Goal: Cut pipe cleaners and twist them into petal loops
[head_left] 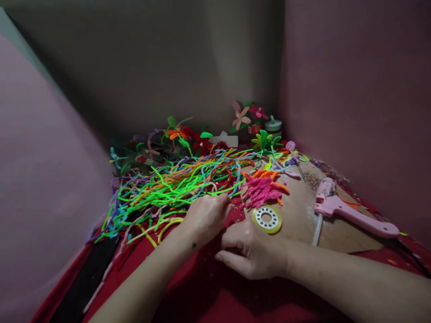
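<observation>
My left hand (206,216) rests at the near edge of a big heap of coloured pipe cleaners (175,184), fingers curled and pinched at strands under it; what it grips is hidden. My right hand (249,249) lies just beside it on the red cloth (208,291), fingers folded inward, knuckles up, with nothing visible in it. A small pile of pink and orange cut pieces (261,188) lies just beyond both hands. A yellow tape roll (267,219) sits right next to my right hand.
A pink glue gun (350,211) lies on a brown board (303,215) at the right. Finished pipe-cleaner flowers (242,115) and a small lidded jar (273,125) stand at the back by the wall. Pink walls close in left and right. A black strip (87,278) lies at the left.
</observation>
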`<state>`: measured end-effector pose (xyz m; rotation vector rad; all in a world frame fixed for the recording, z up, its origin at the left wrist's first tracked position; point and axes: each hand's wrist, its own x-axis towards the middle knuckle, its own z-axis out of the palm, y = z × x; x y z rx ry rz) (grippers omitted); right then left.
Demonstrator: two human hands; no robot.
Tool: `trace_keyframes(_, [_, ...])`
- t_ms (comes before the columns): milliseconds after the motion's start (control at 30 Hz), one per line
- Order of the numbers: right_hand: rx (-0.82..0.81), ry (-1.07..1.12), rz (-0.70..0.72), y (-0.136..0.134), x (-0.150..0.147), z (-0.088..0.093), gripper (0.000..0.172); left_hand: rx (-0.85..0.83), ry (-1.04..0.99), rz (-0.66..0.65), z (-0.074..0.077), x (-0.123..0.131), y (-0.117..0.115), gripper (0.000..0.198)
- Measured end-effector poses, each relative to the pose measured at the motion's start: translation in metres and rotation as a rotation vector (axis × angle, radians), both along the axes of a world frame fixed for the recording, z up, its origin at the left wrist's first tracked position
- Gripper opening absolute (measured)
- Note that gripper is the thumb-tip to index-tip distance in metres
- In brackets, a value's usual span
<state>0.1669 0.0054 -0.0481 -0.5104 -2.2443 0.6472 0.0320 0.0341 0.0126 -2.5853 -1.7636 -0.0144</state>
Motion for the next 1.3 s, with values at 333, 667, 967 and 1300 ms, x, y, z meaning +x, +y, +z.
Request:
trace_keyframes(333, [-0.033, -0.049, 0.022, -0.004, 0.001, 0.000, 0.027, 0.148, -0.116, 0.197, -0.001, -0.097, 0.002, 0.027])
trace_keyframes(667, [-0.055, -0.081, 0.002, -0.006, 0.001, 0.003, 0.025, 0.413, -0.137, 0.263, -0.028, -0.175, 0.051, 0.050])
trace_keyframes(967, [-0.040, -0.218, 0.006, -0.010, 0.004, 0.000, 0.027, 0.257, -0.068, 0.186, -0.048, -0.158, 0.035, 0.029])
trace_keyframes(1300, [-0.028, -0.195, 0.006, -0.010, 0.004, 0.000, 0.025, 0.207, -0.120, 0.176, -0.041, -0.164, 0.028, 0.027])
